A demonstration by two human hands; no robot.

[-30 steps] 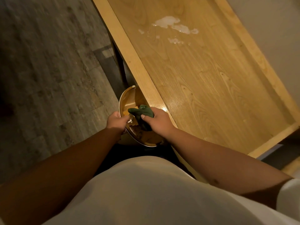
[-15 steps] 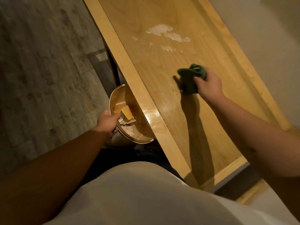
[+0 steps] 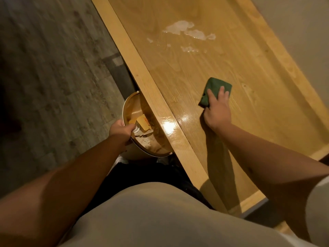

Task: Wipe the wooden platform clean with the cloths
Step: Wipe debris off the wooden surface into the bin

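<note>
The wooden platform (image 3: 240,72) runs from the near right to the far middle, framed by a raised pale rim. A white foamy spill (image 3: 188,32) lies on its far part. My right hand (image 3: 216,108) presses a folded green cloth (image 3: 214,90) flat on the platform's middle, fingers spread over it. My left hand (image 3: 121,130) grips the rim of a round bin (image 3: 135,107) held against the platform's left edge. Scraps of paper and crumbs lie inside the bin.
A grey tiled floor (image 3: 49,77) lies to the left of the platform. A plain wall (image 3: 293,24) borders the platform's right side. A dark table leg (image 3: 122,75) drops below the left rim, just beyond the bin.
My right hand took the green cloth from over the bin to the platform and laid it flat on the wood. My left hand kept its hold on the bin.
</note>
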